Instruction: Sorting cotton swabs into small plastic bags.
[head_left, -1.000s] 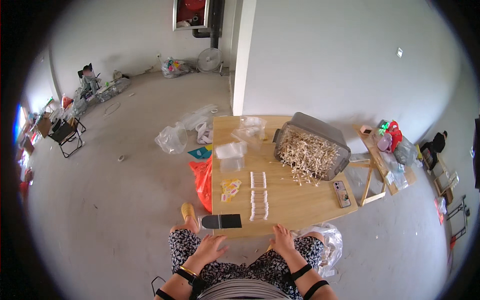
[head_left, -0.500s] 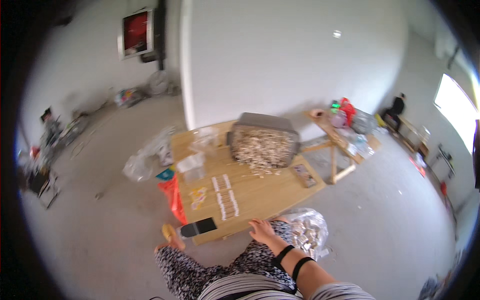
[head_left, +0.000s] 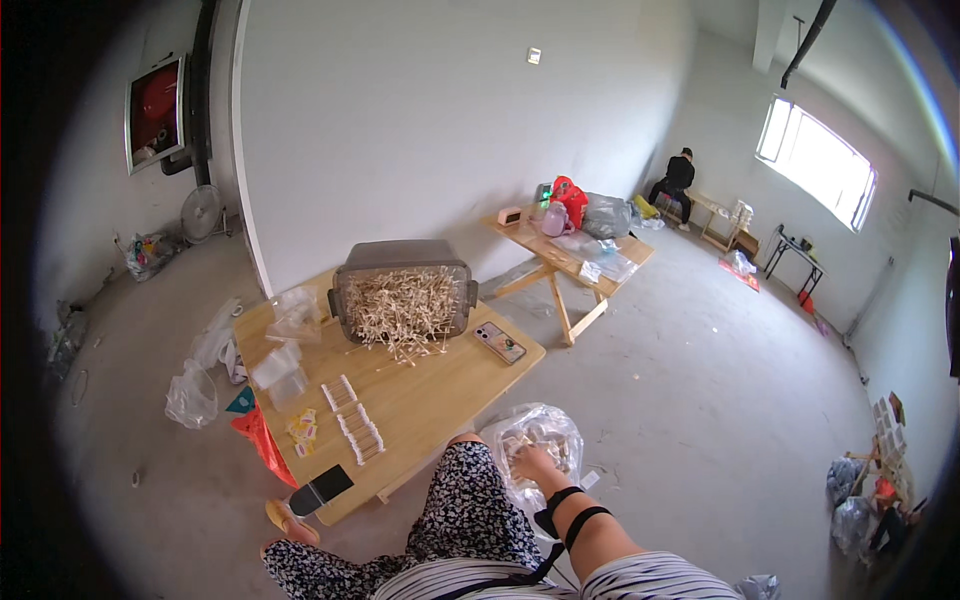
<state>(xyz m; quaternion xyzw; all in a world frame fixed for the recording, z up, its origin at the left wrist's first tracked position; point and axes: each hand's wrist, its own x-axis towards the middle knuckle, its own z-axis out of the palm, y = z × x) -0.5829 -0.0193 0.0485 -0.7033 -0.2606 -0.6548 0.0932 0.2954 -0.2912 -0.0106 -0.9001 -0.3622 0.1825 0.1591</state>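
Note:
My right hand reaches down beside my knee into a clear plastic bag of small pale packs, off the table's right end. Its fingertips are lost among the packs, so I cannot make out a grip. My left hand is out of view. On the wooden table, cotton swabs lie side by side in two groups. A grey plastic bin rests on its side at the back, with a heap of loose cotton swabs spilling from its mouth.
Small yellow-and-white packets, a flat black object, clear plastic pouches and a phone lie on the table. Behind it stands a folding table with bags. A person in black sits by the far wall.
My right hand has moved from above my knee at the table edge into the plastic bag. The view has swung right, showing more of the room and window.

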